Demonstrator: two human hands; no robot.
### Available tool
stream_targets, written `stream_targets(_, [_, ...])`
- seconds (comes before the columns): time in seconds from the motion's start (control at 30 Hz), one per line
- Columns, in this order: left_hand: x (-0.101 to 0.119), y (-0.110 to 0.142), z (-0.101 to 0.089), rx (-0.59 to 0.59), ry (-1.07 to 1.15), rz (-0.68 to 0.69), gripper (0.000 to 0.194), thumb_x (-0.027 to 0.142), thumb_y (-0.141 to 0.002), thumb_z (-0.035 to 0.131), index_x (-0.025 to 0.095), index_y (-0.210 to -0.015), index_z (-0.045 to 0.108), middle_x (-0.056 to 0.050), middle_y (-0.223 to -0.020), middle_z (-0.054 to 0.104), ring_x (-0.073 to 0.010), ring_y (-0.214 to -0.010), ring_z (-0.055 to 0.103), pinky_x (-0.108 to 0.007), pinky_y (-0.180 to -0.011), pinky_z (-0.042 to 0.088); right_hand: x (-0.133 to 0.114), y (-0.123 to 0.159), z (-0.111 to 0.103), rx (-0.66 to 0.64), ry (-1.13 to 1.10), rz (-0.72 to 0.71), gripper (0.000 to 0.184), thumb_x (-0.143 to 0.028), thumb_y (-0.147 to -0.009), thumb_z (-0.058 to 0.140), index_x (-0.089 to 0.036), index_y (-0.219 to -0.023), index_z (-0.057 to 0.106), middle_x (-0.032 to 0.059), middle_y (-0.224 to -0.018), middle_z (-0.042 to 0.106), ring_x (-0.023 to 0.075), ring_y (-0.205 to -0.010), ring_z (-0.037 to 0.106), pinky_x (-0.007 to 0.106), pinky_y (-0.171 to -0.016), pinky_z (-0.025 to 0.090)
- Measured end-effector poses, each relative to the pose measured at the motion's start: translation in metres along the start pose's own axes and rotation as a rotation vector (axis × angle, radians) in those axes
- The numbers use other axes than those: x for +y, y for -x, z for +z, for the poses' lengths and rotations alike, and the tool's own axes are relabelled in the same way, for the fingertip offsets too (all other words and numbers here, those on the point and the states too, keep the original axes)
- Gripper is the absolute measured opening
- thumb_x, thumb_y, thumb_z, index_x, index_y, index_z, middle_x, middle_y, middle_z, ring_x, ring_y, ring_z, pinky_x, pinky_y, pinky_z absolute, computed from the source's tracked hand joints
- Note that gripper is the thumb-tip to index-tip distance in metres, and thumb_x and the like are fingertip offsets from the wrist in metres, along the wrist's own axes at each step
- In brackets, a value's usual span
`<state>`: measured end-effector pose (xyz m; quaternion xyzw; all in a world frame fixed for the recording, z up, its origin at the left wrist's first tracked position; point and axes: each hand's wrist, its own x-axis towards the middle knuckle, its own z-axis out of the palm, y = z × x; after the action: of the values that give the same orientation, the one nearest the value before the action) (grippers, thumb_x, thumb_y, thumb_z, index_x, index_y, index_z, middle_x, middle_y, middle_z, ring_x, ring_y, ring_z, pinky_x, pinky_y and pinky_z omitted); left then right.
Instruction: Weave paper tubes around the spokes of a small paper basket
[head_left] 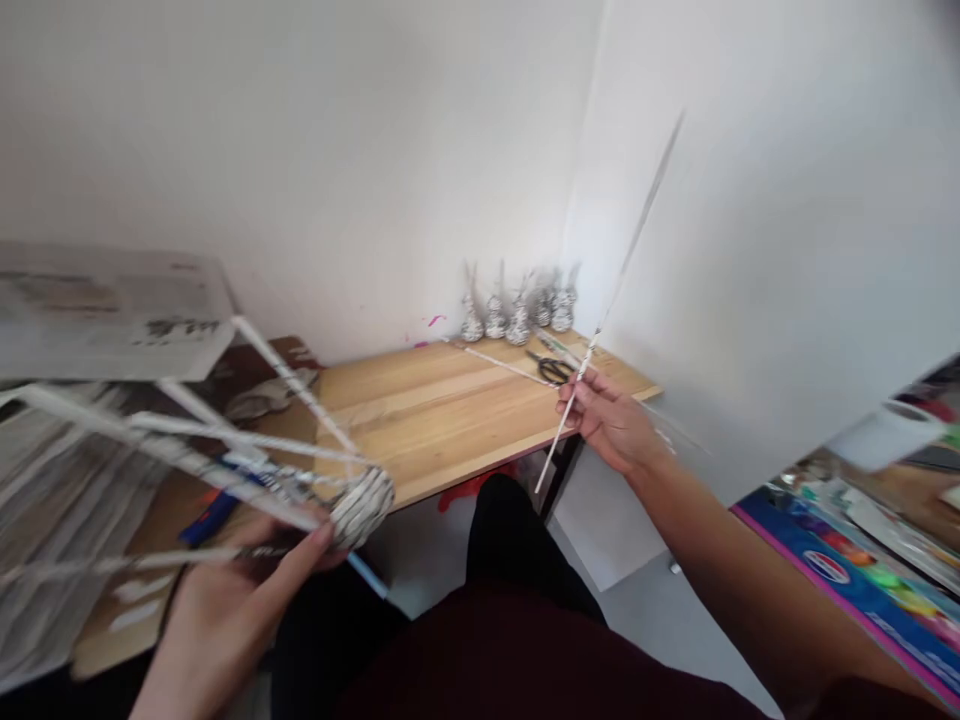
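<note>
My left hand (232,610) is closed on a woven piece (360,505) made of rolled newspaper tubes, at the lower left. Several long paper spokes (225,440) fan out from it toward the left. My right hand (611,415) is closed in a pinch on a single long thin paper tube (622,280), which slants up to the right in front of the white wall. That hand hovers just past the right end of a wooden table (427,410).
Small woven paper figures (517,310) stand in a row at the table's back right corner. Black scissors (553,368) and loose paper tubes lie near them. Newspapers (97,310) pile up at the left. A colourful box (862,580) sits at the lower right.
</note>
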<state>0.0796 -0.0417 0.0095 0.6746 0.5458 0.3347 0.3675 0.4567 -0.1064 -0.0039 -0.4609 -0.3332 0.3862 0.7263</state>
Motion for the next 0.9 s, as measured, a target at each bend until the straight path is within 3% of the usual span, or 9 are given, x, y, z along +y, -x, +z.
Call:
stream_targets(0.1, [-0.002, -0.006, 0.004, -0.162, 0.262, -0.081, 0.036, 0.047, -0.070, 0.083, 0.017, -0.087, 0.073, -0.003, -0.080, 0.077, -0.0235, -0.076, 0.073, -0.029, -0.073, 0.059, -0.012, 0.009, 0.045, -0.204, 0.027, -0.061, 0.028, -0.038, -0.079, 0.080, -0.023, -0.093, 0.061, -0.0026, -0.078, 0.065, 0.0117, -0.070, 0.066, 0.021, -0.057, 0.052])
stream_targets(0.2, [-0.006, -0.015, 0.007, -0.267, 0.456, -0.097, 0.035, 0.043, -0.068, 0.086, 0.015, -0.086, 0.073, -0.003, -0.079, 0.072, -0.0190, -0.072, 0.070, -0.028, -0.070, 0.061, -0.023, 0.011, 0.094, -0.458, 0.073, -0.098, 0.024, -0.038, -0.084, 0.076, -0.024, -0.095, 0.060, -0.0031, -0.077, 0.065, 0.0121, -0.069, 0.067, 0.020, -0.051, 0.050])
stream_targets(0.33, [-0.007, -0.019, 0.010, -0.410, 0.565, -0.178, 0.033, 0.036, -0.071, 0.087, 0.013, -0.091, 0.074, -0.004, -0.085, 0.070, -0.0144, -0.072, 0.067, -0.024, -0.066, 0.061, -0.029, 0.007, 0.156, -0.753, 0.132, -0.149, 0.024, -0.040, -0.090, 0.071, -0.022, -0.102, 0.059, -0.0029, -0.080, 0.066, 0.0092, -0.069, 0.066, 0.016, -0.051, 0.050])
stream_targets(0.5, [-0.004, -0.019, 0.009, -0.507, 0.597, -0.205, 0.029, 0.033, -0.071, 0.087, 0.013, -0.088, 0.073, -0.005, -0.089, 0.069, -0.0150, -0.075, 0.068, -0.025, -0.066, 0.063, -0.029, 0.009, 0.218, -1.011, 0.112, -0.193, 0.016, -0.030, -0.092, 0.069, -0.018, -0.101, 0.064, -0.0013, -0.084, 0.068, 0.0079, -0.074, 0.067, 0.014, -0.056, 0.051])
stream_targets(0.7, [-0.006, -0.017, 0.007, -0.500, 0.534, -0.143, 0.030, 0.036, -0.076, 0.084, 0.014, -0.093, 0.075, -0.007, -0.096, 0.071, -0.0200, -0.086, 0.070, -0.028, -0.070, 0.064, -0.015, 0.016, 0.257, -1.220, 0.192, -0.143, 0.009, -0.024, -0.086, 0.075, -0.020, -0.087, 0.068, 0.0014, -0.091, 0.073, 0.0141, -0.084, 0.070, 0.021, -0.064, 0.059])
stream_targets(0.9, [-0.001, -0.011, 0.010, -0.430, 0.480, -0.090, 0.038, 0.038, -0.073, 0.085, 0.013, -0.100, 0.075, -0.009, -0.095, 0.073, -0.0237, -0.085, 0.072, -0.034, -0.070, 0.065, -0.004, 0.020, 0.268, -1.249, 0.305, -0.184, 0.007, -0.018, -0.083, 0.077, -0.019, -0.085, 0.070, 0.0004, -0.089, 0.075, 0.0125, -0.080, 0.069, 0.020, -0.063, 0.059])
